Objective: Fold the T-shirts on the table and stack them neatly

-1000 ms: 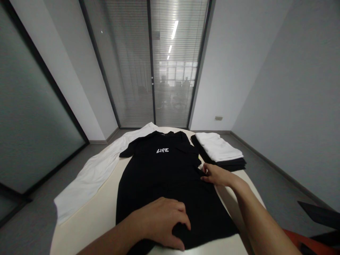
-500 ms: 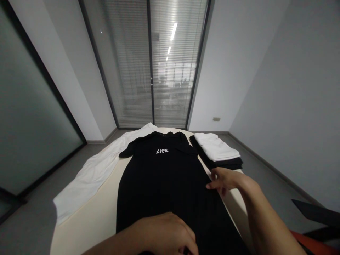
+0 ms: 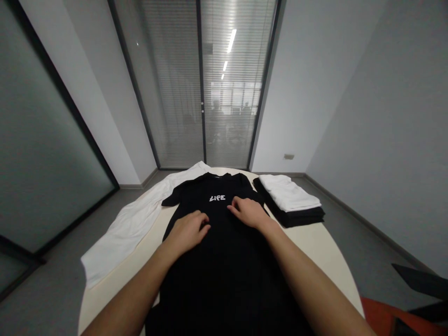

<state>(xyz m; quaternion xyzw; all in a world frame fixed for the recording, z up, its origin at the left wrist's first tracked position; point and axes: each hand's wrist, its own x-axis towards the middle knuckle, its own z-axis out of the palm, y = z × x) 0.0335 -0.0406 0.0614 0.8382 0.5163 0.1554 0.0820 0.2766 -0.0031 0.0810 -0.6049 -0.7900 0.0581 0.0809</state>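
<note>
A black T-shirt (image 3: 224, 270) with white lettering on its chest lies spread out over the table, its collar toward the far end. Over the shirt's left half is my left hand (image 3: 189, 229), fingers curled and thumb apart, holding nothing that shows. My right hand (image 3: 248, 211) is just below and right of the lettering, thumb and fingers apart, with no cloth visible between them. Whether either hand touches the fabric is hard to tell.
A white garment (image 3: 129, 224) lies along the table's left edge. At the right back, a folded white garment (image 3: 289, 193) rests on folded black ones (image 3: 304, 217). The pale table (image 3: 329, 252) has a rounded edge. An orange and black object (image 3: 395, 317) stands at lower right.
My left hand has moved forward from the near part of the shirt. My right hand has left the shirt's right edge and come inward, toward the lettering.
</note>
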